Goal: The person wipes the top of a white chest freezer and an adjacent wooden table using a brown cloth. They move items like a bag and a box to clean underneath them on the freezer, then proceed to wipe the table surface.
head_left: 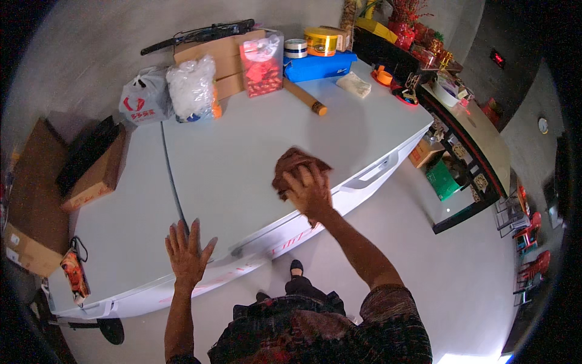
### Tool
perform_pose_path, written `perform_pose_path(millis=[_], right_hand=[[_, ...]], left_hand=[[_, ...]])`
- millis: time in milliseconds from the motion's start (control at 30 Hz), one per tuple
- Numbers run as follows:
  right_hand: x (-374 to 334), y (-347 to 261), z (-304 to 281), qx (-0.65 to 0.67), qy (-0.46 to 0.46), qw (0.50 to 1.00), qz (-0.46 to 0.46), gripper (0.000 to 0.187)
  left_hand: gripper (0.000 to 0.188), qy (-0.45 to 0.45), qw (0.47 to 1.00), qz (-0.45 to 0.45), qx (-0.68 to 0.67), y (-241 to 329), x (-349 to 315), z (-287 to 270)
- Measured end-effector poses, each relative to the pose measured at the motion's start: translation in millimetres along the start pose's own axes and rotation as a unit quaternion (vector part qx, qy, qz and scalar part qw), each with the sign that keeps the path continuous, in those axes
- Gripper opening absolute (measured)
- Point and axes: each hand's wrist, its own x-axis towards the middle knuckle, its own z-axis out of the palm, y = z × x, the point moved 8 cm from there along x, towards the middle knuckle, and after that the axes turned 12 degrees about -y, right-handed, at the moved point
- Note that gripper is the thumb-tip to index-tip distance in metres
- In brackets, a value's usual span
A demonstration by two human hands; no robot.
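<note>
A white chest freezer (236, 164) with a flat two-part lid stretches in front of me. My right hand (308, 189) presses a bunched brown cloth (295, 162) against the lid near its front edge, fingers over the top of it. Some of the cloth is hidden under the palm. To the left, my left hand (188, 252) lies flat with fingers spread, close to the dark seam (171, 167) between the lid parts. It holds nothing.
Along the back stand a grey plastic bag (145, 100), a clear bag of white stuff (193, 91), a red-patterned packet (262, 67), a brown tube (306, 98) and a blue case (318, 65). Cardboard boxes (39, 188) crowd the left end. A counter (473, 127) stands right.
</note>
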Motion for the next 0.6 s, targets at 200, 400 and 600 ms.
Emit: perform_pose_path(millis=[200,400,600], right_hand=[[11.7,136.8,18.6,-0.059,-0.07,0.993,0.081,0.053],[64.0,232.2,32.1,-0.039,-0.119,0.987,0.105,0.053],[148.6,300.1,88.3,0.011,-0.168,0.982,0.091,0.054]], left_hand=[[0.072,-0.001,1.0,-0.008,0.023,-0.7,0.8,-2.7],[0.072,-0.021,0.999,-0.04,-0.01,24.4,5.5,-7.9],[0.068,-0.021,0.999,0.0,-0.036,118.7,47.3,1.2]])
